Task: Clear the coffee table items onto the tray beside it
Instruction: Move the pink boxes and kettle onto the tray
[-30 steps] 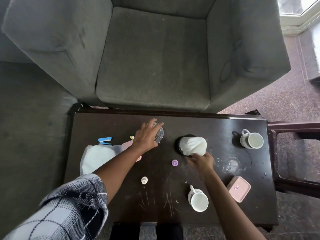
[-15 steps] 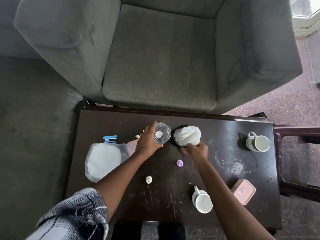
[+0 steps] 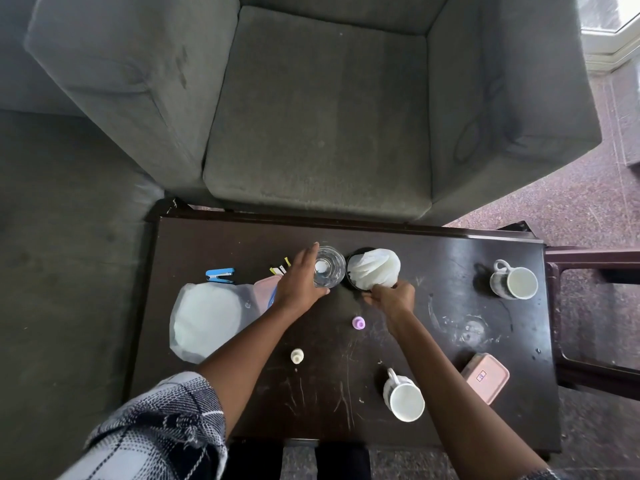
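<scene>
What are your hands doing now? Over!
Left hand gripping glass. Right hand holding black bowl with tissue. Two mugs wait. Nothing blocking.

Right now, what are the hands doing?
Left hand: closed around the clear glass.
Right hand: closed on the black bowl stuffed with white tissue.

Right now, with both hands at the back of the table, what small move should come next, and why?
Probably lift the glass: the left hand already wraps its side, while the right hand only pinches the edge of the dark bowl of white tissue touching it.
</scene>
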Available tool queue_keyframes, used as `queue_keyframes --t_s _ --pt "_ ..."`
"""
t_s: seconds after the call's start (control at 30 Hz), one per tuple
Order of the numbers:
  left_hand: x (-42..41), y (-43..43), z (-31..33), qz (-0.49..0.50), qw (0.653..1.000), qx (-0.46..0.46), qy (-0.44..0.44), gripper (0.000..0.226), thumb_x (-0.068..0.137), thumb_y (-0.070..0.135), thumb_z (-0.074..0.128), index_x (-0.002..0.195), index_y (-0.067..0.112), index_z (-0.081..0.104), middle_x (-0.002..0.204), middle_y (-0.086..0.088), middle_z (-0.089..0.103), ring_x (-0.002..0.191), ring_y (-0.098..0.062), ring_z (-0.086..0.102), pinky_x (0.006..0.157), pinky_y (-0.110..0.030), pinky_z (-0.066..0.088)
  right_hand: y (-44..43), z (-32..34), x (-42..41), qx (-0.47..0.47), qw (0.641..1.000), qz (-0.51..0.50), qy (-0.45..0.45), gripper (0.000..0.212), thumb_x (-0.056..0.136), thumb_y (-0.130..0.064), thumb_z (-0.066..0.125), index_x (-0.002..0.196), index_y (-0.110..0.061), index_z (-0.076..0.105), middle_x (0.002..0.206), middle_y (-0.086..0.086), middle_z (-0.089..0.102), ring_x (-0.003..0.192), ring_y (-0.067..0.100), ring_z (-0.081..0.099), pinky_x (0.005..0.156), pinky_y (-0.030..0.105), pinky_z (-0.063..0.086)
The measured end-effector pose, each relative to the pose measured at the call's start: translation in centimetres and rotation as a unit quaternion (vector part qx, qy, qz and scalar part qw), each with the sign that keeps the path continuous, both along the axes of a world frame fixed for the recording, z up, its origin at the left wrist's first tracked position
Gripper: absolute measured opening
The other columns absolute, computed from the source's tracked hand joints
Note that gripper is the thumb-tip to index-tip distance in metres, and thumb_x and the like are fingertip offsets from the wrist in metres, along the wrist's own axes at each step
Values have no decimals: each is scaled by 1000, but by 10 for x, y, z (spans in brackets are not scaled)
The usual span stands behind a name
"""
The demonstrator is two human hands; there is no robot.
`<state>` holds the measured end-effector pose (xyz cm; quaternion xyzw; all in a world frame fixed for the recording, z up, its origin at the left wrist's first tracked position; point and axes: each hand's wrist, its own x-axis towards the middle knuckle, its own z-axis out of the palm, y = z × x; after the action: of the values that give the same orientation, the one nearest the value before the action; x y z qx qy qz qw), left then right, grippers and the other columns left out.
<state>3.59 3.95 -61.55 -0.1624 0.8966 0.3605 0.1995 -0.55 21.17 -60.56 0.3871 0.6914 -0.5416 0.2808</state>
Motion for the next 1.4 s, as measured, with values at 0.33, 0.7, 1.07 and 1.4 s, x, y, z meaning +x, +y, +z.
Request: queue_keyframes --t_s 0.33,0.7,1.07,1.4 --pt "10 -14 11 29 997 67 -16 85 80 16 70 148 15 19 154 -4 27 142 -18 27 111 -29 28 3 15 23 17 998 -52 14 39 78 9 61 114 -3 52 68 12 58 42 13 55 34 17 40" --pt "78 -112 33 194 975 104 -2 28 90 2 51 115 10 61 108 -4 68 97 -12 59 83 -18 43 -114 -6 81 -75 992 81 -66 19 90 1 46 106 -6 54 68 7 52 52 16 48 49 26 44" --pt "117 -134 30 227 961 153 -29 23 88 0 54 100 16 65 92 4 66 95 -15 63 90 -29 49 -142 -42 100 85 995 43 -21 17 80 5 50 88 0 64 72 17 63 45 19 55 49 32 54" --pt "124 -63 62 220 937 256 -93 33 85 5 63 117 7 59 110 -11 65 100 -20 58 103 -39 43 -59 22 146 4 992 -123 -3 9 79 9 54 71 4 57 58 17 57 41 19 53 40 21 47"
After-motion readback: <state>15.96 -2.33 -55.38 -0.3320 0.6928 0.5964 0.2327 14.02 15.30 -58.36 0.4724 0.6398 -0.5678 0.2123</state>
